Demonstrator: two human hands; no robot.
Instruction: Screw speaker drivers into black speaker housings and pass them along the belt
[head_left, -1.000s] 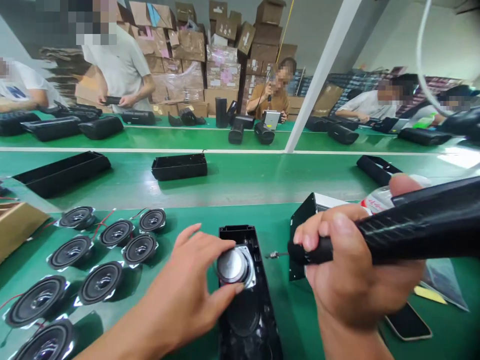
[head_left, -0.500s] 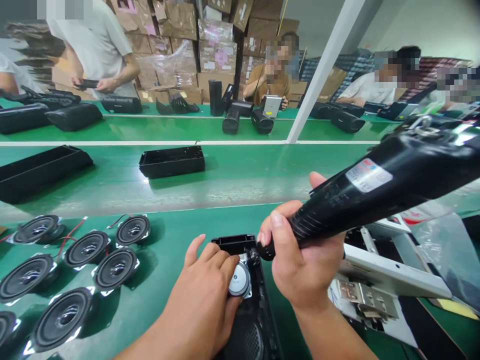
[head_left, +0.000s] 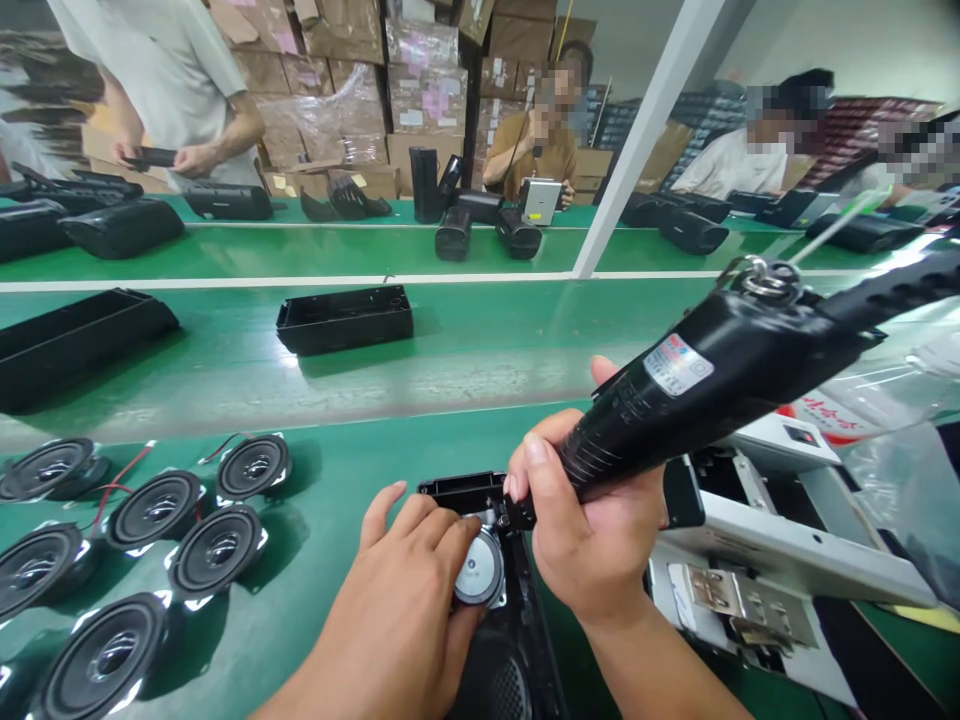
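Right hand clenched on tilted electric screwdriver, tip at speaker driver far corner; open left hand presses driver into black housing.

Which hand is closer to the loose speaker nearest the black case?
The left hand is closer: it is just right of the loose speaker, not touching it, with its fingers over the black case. The right hand, holding an electric screwdriver, is farther, right of the case.
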